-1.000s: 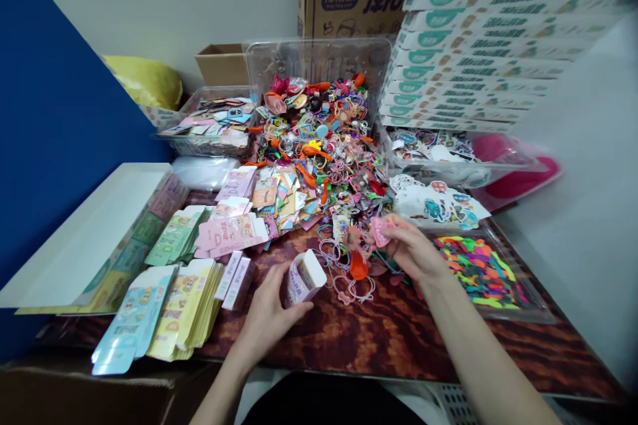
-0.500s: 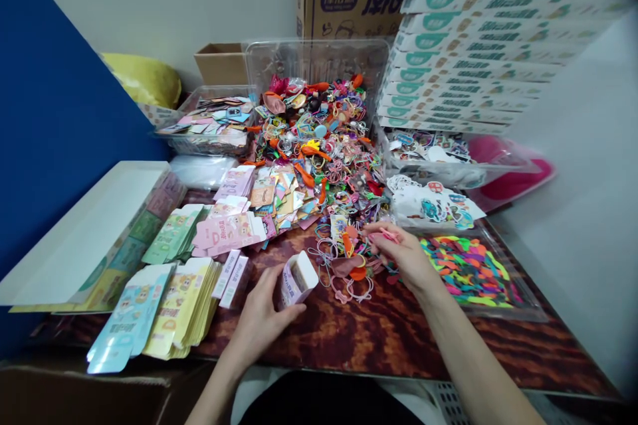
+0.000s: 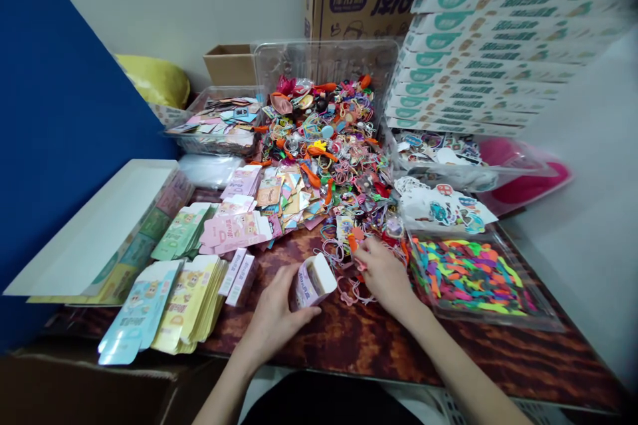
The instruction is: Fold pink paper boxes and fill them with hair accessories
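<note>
Left hand [image 3: 272, 319] holds an open paper box [image 3: 313, 282], right hand [image 3: 383, 272] touches hair ties [image 3: 335, 251]

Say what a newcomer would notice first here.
A heap of colourful hair ties and trinkets spills from a clear plastic bin at centre. Upper right rises a tall stack of flat cartons. Front centre, the left hand holds a small box while the right hand rests among loose ties.

"What has been shifted?"
"The right hand [image 3: 383, 272] has been brought down and inward, over the hair ties [image 3: 335, 254]."
"And the carton [image 3: 313, 282]?"
"It has been tipped further over in the left hand [image 3: 273, 320]."
</note>
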{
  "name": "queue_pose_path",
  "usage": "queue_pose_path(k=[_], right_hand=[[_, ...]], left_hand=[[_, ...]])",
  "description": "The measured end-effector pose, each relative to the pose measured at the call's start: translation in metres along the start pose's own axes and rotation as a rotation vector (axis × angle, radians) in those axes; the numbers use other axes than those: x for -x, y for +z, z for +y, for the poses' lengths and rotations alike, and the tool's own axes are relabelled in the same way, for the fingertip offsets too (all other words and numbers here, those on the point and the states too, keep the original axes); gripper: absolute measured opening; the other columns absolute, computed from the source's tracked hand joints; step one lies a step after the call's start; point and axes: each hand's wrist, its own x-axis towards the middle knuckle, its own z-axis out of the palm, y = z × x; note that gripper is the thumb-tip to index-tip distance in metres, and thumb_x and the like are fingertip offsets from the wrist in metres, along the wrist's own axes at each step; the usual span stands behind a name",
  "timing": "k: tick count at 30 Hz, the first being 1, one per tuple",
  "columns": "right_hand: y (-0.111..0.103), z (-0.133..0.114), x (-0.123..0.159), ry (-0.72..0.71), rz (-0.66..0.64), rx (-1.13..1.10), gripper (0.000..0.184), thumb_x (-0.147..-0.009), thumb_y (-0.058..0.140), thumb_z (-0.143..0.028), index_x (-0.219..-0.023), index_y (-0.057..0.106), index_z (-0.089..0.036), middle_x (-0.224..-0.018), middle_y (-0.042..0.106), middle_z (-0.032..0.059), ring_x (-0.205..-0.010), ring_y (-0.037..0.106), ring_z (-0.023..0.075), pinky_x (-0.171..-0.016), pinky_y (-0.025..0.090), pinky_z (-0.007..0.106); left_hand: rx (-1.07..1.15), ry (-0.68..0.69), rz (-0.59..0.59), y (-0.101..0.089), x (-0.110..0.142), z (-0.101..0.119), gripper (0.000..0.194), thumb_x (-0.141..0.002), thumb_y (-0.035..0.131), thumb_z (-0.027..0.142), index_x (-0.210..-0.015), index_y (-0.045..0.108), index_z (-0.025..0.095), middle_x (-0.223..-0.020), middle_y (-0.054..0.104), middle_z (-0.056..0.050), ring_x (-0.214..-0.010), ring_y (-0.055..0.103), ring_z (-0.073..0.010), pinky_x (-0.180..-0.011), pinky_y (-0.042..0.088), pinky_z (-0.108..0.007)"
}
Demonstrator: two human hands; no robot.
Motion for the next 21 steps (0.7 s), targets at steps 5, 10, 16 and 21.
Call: queue_pose_path(k=[5,10,16,21], right_hand=[[-0.029,0.016,-0.007,0.130,0.133,-0.483,0.016,-0.087,0.056,-0.032,-0.082,0.066,-0.021,-0.086,0.066,0.0043,-0.081,0.062,0.0208,-0.075,0.048,0.031],[-0.039,0.027,-0.014,0.253,0.184,-0.480,0.017,-0.085,0.056,-0.035,-0.084,0.067,-0.021,-0.082,0.065,0.0044,-0.078,0.062,0.0232,-0.072,0.046,0.034],[-0.033,0.022,-0.004,0.152,0.279,0.054,0.023,-0.091,0.047,-0.026,-0.093,0.069,-0.021,-0.096,0.059,0.0087,-0.087,0.060,0.0248,-0.075,0.045,0.035],[-0.022,0.021,0.007,0.032,0.076,0.391,0.026,-0.084,0.049,-0.008,-0.095,0.070,-0.019,-0.097,0.059,0.0120,-0.093,0.057,0.0271,-0.073,0.043,0.033]], left_hand=[[-0.019,0.020,-0.033,-0.002,-0.001,0.004,0.071,-0.070,0.079,0.022,-0.134,0.049,0.023,-0.131,0.058,-0.010,-0.120,0.056,-0.0287,-0.105,0.043,-0.042],[-0.035,0.024,-0.019,0.000,-0.002,0.003,0.068,-0.070,0.080,0.023,-0.131,0.050,0.023,-0.127,0.059,-0.009,-0.117,0.057,-0.0289,-0.103,0.044,-0.043],[-0.038,0.019,-0.017,0.002,0.002,-0.001,0.069,-0.071,0.078,0.022,-0.133,0.049,0.024,-0.132,0.057,-0.010,-0.121,0.056,-0.0296,-0.103,0.044,-0.042],[-0.050,0.008,-0.023,0.001,0.001,0.000,0.066,-0.073,0.077,0.025,-0.133,0.049,0.022,-0.130,0.058,-0.011,-0.119,0.057,-0.0297,-0.102,0.044,-0.042]])
